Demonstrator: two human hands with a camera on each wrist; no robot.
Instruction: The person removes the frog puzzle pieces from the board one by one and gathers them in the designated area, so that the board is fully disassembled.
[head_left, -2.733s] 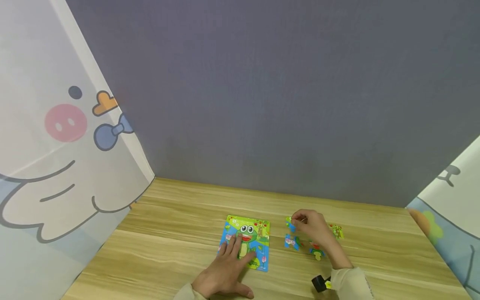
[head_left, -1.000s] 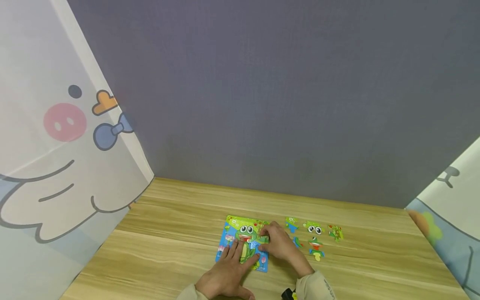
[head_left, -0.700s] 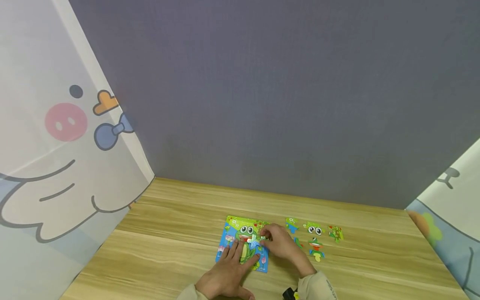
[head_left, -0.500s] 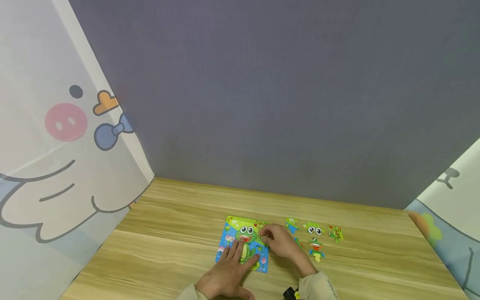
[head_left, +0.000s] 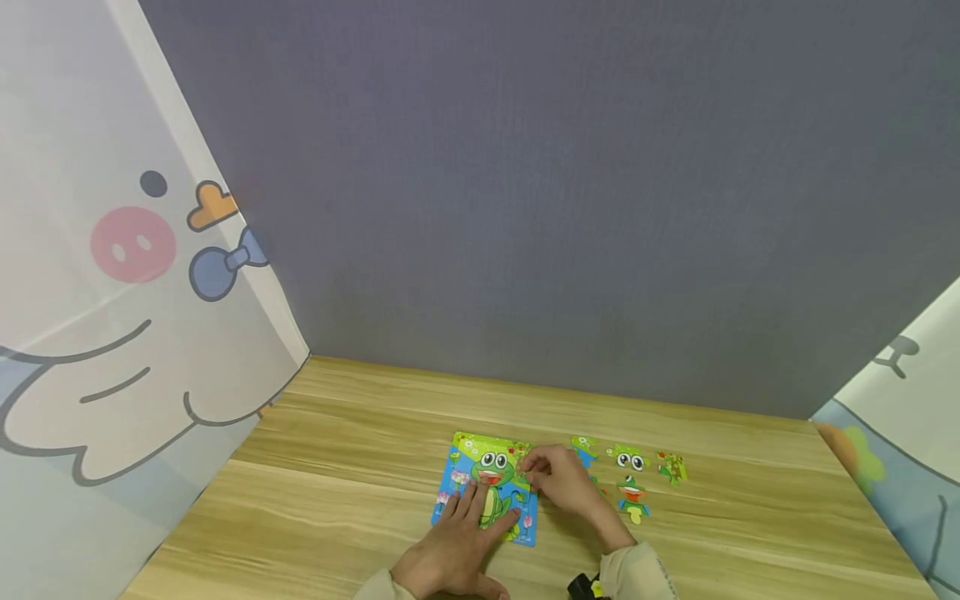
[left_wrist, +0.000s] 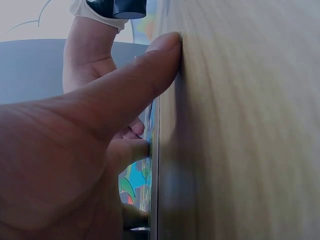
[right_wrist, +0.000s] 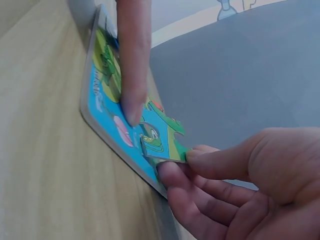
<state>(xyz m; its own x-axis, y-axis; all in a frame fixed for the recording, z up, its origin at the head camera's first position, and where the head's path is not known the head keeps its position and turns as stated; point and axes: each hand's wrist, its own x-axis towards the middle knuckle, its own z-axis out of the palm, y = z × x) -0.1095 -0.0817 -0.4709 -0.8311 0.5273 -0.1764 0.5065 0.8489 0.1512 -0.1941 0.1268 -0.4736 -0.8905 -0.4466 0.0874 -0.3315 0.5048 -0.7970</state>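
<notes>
A frog jigsaw puzzle board (head_left: 528, 533), blue and green, lies on the wooden table. Across its lower left, my left hand (head_left: 453, 542) rests with the fingers spread and fairly straight; in the left wrist view the thumb (left_wrist: 155, 62) reaches out to the table top. Over the board's right side, my right hand (head_left: 562, 483) pinches a blue and green puzzle piece (right_wrist: 156, 142) between thumb and fingers. The right wrist view has this piece tilted, its near edge raised off the board. A left fingertip (right_wrist: 132, 110) presses beside it.
Right of the board lie several loose pieces: one with frog eyes (head_left: 628, 457), one with a red mouth (head_left: 632, 490), a tree piece (head_left: 672, 467) and a partly hidden blue-green piece (head_left: 583, 446). A grey wall (head_left: 555, 208) stands behind the table (head_left: 360, 467).
My right hand has moved left from the loose pieces to the board's right side, bringing a piece. In the last second it shifts only slightly there. My left hand stays on the board.
</notes>
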